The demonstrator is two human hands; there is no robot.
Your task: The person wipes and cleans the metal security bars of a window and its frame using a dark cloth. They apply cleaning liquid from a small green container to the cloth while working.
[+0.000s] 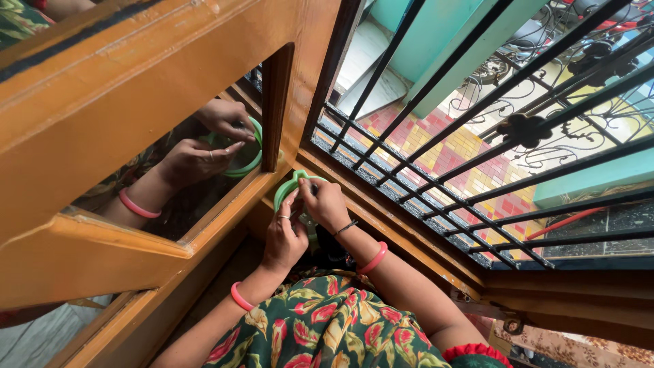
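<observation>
Both hands are meeting at a green round plastic object (291, 187) held against the bottom corner of the wooden window frame (310, 75). The left hand (285, 235) is closing its fingers around the object's lower side, a ring showing on one finger, while the right hand (325, 202) is gripping it from the other side, fingertips pressing on the rim. Pink bangles are sitting on both wrists. The open window pane (197, 170) is reflecting the hands and the green object. Black iron bars (477, 129) are crossing the opening, and a coloured tiled ground is lying far below
</observation>
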